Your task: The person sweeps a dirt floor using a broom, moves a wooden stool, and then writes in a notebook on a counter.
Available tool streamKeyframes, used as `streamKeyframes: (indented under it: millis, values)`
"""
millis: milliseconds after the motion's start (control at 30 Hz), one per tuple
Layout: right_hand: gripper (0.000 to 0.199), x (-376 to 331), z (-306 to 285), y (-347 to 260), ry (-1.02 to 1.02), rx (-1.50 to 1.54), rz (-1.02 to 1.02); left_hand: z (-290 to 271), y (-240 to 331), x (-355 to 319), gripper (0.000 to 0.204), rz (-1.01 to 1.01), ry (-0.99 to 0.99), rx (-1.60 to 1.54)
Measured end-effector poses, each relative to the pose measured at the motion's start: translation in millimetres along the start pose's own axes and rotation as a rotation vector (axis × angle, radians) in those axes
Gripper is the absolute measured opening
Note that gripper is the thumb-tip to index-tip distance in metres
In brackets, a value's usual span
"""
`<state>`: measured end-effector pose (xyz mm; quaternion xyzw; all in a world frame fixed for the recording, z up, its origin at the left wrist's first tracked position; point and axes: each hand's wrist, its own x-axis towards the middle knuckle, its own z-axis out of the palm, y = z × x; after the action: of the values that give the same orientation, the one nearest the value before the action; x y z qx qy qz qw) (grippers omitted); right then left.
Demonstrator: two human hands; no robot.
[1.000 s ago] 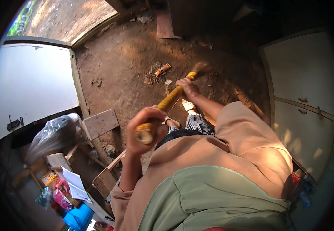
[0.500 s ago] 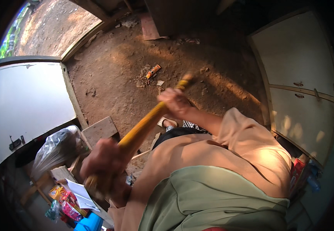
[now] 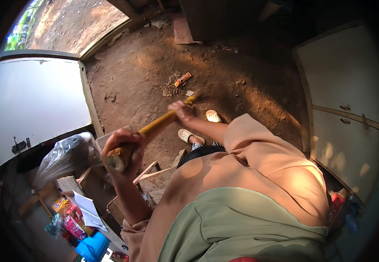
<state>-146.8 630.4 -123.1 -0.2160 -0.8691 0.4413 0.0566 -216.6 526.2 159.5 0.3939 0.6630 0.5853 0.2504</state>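
My left hand [image 3: 124, 150] is closed round a thick stick [image 3: 158, 124], yellow along its length, close to its blunt, round brown end. Farther up the same stick my right hand [image 3: 182, 112] grips it near the far end, which is blurred and dark. The stick slants from lower left to upper right, held in the air in front of my body. Beyond it, an orange wrapper [image 3: 183, 80] and a small pale scrap [image 3: 190, 93] lie on the bare dirt floor [image 3: 132, 87].
To the left are a white panel [image 3: 36, 96], a clear plastic bag [image 3: 67, 153], coloured packets [image 3: 73, 218] and a blue container [image 3: 92, 246]. Wooden boards [image 3: 154, 181] stand close by my left side. Pale cabinet doors [image 3: 346, 105] rise at right. My slippered feet show below the stick.
The stick has swung: its near end has risen and now faces me, and its far end has shifted left. Both hands moved with it and kept hold. The view has shifted slightly.
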Motion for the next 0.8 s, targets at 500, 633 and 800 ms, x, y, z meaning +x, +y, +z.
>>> streamKeyframes:
  millis: [500, 633, 800]
  values:
    - [0.014, 0, -21, -12, 0.031, -0.049, -0.12, 4, 12, -25, 0.013, 0.04, 0.088, 0.061]
    - [0.017, 13, -6, -42, 0.002, 0.009, -0.132, -11, 20, -23, 0.014, 0.097, 0.11, 0.097]
    - [0.021, -31, -28, -81, -0.038, -0.048, -0.227, -37, 44, -42, 0.021, 0.336, 0.107, 0.041]
